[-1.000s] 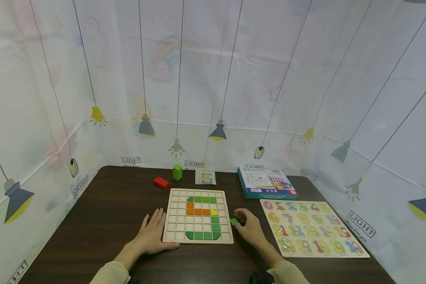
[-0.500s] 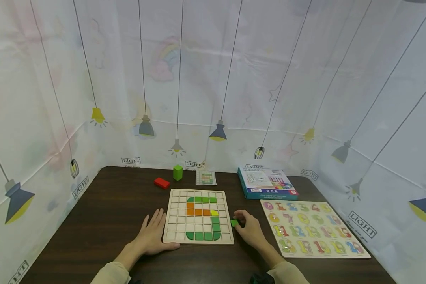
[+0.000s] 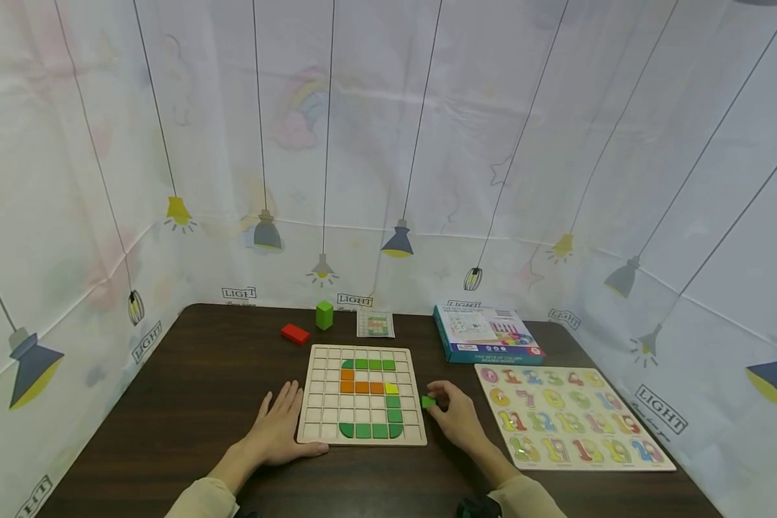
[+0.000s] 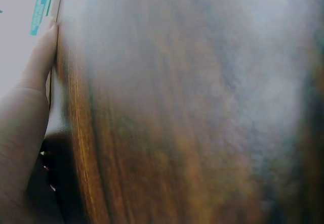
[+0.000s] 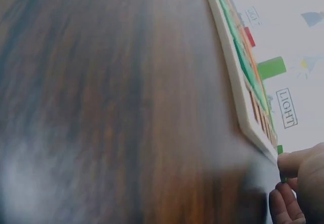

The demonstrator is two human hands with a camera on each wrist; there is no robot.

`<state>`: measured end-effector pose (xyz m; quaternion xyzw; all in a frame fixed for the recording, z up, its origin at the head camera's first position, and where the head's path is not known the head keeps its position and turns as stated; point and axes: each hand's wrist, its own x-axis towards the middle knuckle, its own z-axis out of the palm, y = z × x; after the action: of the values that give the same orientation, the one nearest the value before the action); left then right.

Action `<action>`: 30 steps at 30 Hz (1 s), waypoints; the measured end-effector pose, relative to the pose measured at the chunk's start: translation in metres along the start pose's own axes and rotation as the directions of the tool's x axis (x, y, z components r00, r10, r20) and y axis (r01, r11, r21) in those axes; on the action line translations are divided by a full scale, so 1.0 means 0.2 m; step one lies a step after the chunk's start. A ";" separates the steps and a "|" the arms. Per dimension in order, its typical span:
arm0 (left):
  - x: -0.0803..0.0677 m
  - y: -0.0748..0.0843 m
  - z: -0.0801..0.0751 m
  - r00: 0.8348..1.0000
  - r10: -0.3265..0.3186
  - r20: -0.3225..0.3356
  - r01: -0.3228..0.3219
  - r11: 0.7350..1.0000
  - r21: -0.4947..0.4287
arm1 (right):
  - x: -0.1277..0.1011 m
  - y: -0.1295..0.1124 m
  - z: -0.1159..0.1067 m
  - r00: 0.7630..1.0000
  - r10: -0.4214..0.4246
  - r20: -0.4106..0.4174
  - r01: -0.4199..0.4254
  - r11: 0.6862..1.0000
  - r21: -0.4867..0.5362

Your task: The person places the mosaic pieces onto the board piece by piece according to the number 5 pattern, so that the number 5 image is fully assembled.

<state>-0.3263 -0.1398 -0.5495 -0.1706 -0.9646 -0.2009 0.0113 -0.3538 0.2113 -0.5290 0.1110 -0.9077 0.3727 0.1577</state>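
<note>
The right hand (image 3: 458, 419) pinches a green tile (image 3: 427, 402) beside the grid board (image 3: 361, 393), which the flat, open left hand (image 3: 277, 430) steadies; seating it needs careful cell alignment.

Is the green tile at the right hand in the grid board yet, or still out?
Out. The right hand pinches the green tile just off the grid board, over the table beside its right edge.

Left hand (image 3: 278, 430) flat (fingers straight), right hand (image 3: 455, 416) pinching.

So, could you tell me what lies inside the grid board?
The board holds green, orange and one yellow tile; other cells look empty. Nothing covers it.
</note>
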 end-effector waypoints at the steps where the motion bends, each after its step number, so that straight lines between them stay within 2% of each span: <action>1: 0.00 0.00 0.00 1.000 -0.001 0.000 0.001 1.000 -0.001 | 0.00 -0.01 0.00 1.000 -0.006 -0.005 0.006 1.000 0.001; 5: 0.00 0.00 0.00 1.000 -0.001 -0.002 0.001 1.000 -0.006 | 0.01 -0.06 0.02 0.999 -0.036 -0.007 0.036 0.999 0.024; 13: -0.01 0.01 -0.02 1.000 -0.002 0.004 0.002 1.000 -0.011 | 0.02 -0.17 0.09 0.991 -0.128 0.039 0.126 0.991 0.054; 20: -0.01 0.02 -0.04 1.000 0.003 0.019 -0.002 1.000 -0.023 | 0.02 -0.22 0.14 0.972 -0.227 0.059 0.221 0.970 0.100; 30: 0.00 0.00 0.00 1.000 0.005 0.004 -0.005 1.000 -0.019 | 0.02 -0.33 0.24 0.946 -0.308 0.103 0.292 0.945 0.148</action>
<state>-0.3257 -0.1400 -0.5488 -0.1736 -0.9622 -0.2096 0.0080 -0.3452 0.1305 -0.5175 0.2812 -0.8618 0.3955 0.1479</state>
